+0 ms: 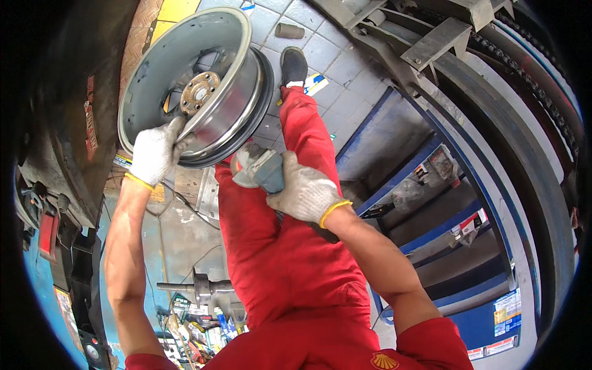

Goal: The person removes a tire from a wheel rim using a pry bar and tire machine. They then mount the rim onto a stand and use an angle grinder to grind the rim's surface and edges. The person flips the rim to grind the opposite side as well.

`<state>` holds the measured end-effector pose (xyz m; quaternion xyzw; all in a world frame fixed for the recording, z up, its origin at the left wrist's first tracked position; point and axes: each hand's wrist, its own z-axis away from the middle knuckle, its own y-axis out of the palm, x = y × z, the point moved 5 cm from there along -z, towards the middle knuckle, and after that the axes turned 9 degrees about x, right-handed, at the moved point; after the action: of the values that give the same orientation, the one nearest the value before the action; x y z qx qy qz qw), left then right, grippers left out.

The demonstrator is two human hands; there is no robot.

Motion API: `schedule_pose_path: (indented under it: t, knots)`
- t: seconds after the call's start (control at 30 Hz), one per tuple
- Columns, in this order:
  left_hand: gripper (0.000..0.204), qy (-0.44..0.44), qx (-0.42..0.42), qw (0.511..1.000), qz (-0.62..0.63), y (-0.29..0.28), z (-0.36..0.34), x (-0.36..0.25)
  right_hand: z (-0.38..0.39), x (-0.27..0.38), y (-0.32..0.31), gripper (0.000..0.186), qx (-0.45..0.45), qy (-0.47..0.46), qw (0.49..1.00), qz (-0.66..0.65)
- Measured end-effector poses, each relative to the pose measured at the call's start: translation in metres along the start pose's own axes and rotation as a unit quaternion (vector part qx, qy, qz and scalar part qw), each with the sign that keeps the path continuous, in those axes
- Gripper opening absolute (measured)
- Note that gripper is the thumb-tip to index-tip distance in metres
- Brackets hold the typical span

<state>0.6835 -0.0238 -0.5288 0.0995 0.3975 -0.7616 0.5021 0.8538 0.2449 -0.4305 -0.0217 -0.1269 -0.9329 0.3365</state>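
A bare grey metal wheel rim (233, 95) stands tilted at the upper left, its open barrel facing up. Rusty brown metal with bolt holes shows at its hub (200, 92). My left hand (154, 151), in a white knit glove with a yellow cuff, is closed on the rim's near edge. In my right hand (306, 190), gloved likewise, is an angle grinder (269, 172) with a blue-grey body. Its guard and disc end is close to the near side of the rim; I cannot tell whether the disc touches it. A dark ring (269, 80) edges the rim's underside.
Blue-edged metal shelving (425, 154) curves along the right, with packets on it. Dark machinery (68, 111) stands at the left. A metal shaft (200, 287) and a pile of small packages (209, 333) lie lower left. Cables (191, 209) cross there. A short cylinder (290, 31) lies on the tiles.
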Motion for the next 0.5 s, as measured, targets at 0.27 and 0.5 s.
schedule_pose_path:
  t: [0.27, 0.5]
  knots:
    - [0.040, -0.072, -0.086, 0.994, 0.010, -0.025, -0.002, -0.001, -0.022, 0.012, 0.024, 0.087, 0.014, 0.004, 1.000, 0.027]
    - [0.053, -0.031, -0.126, 0.991, -0.027, -0.028, -0.017, 0.005, -0.019, 0.029, 0.007, 0.095, 0.020, 0.010, 0.999, 0.036]
